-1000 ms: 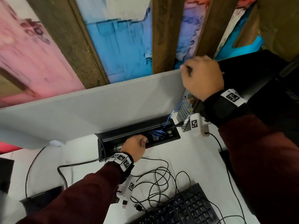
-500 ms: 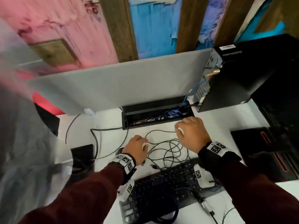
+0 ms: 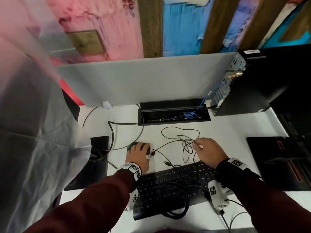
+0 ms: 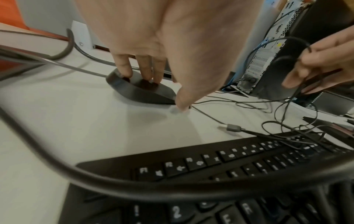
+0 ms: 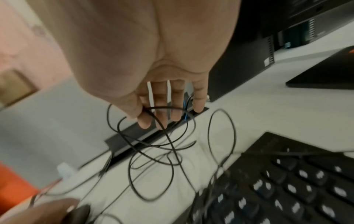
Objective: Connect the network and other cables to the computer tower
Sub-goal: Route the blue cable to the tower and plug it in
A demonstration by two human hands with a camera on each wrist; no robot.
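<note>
The black computer tower point(image 3: 255, 84) stands at the back right, its rear panel point(image 3: 225, 88) facing left. A blue network cable point(image 3: 204, 100) runs from the desk cable box point(image 3: 173, 122) up to that panel. My left hand point(image 3: 139, 147) grips the black mouse point(image 4: 141, 91), fingers on top and thumb at its side. My right hand point(image 3: 196, 144) pinches loops of the thin black mouse cable point(image 5: 168, 145) between thumb and forefinger, just above the table. A loose USB plug point(image 4: 232, 128) lies in front of the keyboard point(image 3: 176, 182).
A thick black cable point(image 3: 176, 214) lies coiled on the keyboard. Monitor stands sit at left point(image 3: 99, 165) and right point(image 3: 277, 165). A grey partition point(image 3: 143, 78) closes the back of the desk. A translucent plastic sheet point(image 3: 33, 132) hangs at the left.
My right hand came down from the tower's rear top to the cable loops. My left hand left the cable box and moved left onto the mouse. The head view pulled back.
</note>
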